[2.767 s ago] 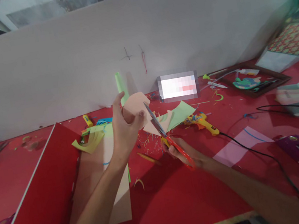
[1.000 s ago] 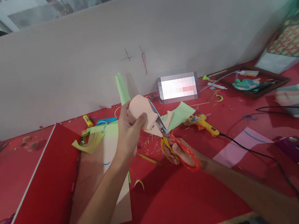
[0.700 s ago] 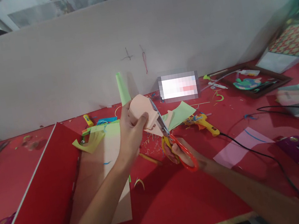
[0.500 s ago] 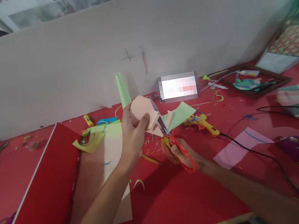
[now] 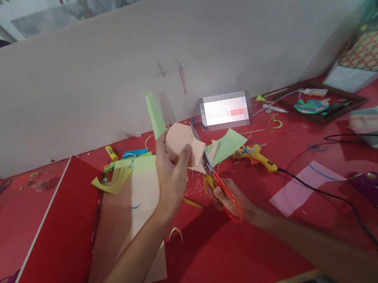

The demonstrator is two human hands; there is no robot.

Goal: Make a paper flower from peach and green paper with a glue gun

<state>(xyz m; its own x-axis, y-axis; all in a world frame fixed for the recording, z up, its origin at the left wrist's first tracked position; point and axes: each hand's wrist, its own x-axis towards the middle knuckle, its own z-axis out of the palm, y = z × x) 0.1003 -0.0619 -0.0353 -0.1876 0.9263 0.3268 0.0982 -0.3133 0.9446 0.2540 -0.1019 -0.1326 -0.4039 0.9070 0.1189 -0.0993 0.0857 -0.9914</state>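
My left hand [image 5: 176,165] pinches a peach paper piece [image 5: 182,139] with a rounded top edge, thumb in front and fingers behind. In my right hand [image 5: 229,197] are scissors [image 5: 223,186] with red and yellow handles. Their blades point up and away, lying against the right edge of the peach paper, partly hidden by it. Below and behind the blades, a light green paper [image 5: 229,143] lies on the red table among thin paper scraps. A rolled green paper tube [image 5: 155,113] stands upright behind my left hand.
A yellow glue gun [image 5: 258,156] with a black cord lies to the right, near a pink sheet [image 5: 305,187]. Peach sheets [image 5: 151,244] and a red board [image 5: 48,252] are at left. A brown frame [image 5: 346,108] holds small items. A white wall [image 5: 93,90] rises behind.
The scissors have shifted slightly down relative to the paper, and their handles have come closer together. The peach paper has turned a little and moved slightly right.
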